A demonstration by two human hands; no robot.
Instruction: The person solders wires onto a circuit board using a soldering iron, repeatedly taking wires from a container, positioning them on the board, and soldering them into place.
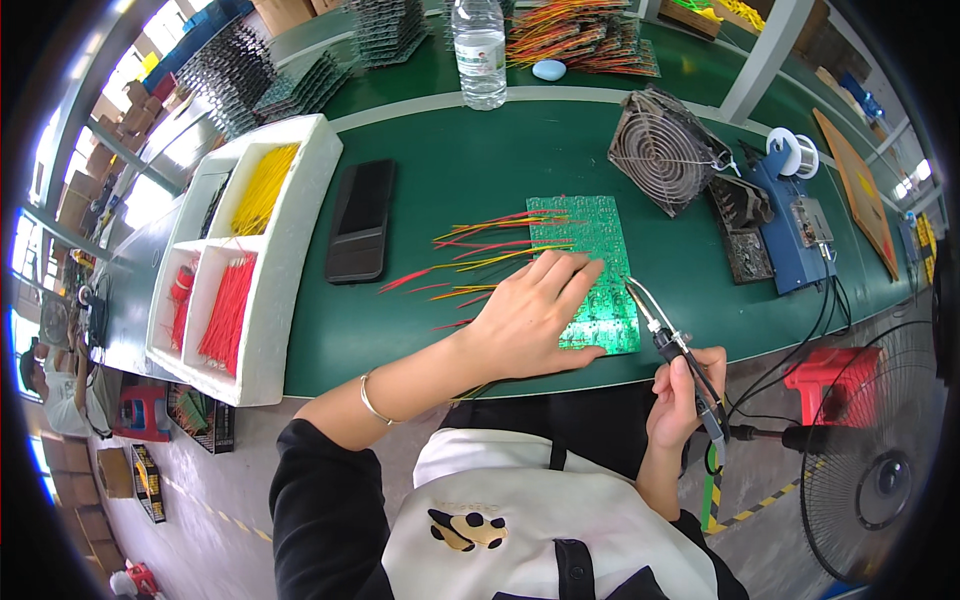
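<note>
My left hand [545, 305] rests on a green circuit board [605, 225], its fingers stretched over it and the thumb apart, low on the board. What lies under the fingertips is hidden. Red and yellow wires [460, 265] stick out from the board's left side, some passing under my hand. My right hand [685, 395] is wrapped around a soldering iron [690, 370] with a curved metal feed tube. The iron points up and left, its tip close to the board's right edge; I cannot tell whether it touches.
A white foam tray [305, 215] with red and yellow wires stands left, beside a black phone [360, 220]. Behind are a water bottle [480, 60] and stacked boards [385, 30]. A small fan [660, 150] and a blue soldering unit [790, 220] with cables stand right.
</note>
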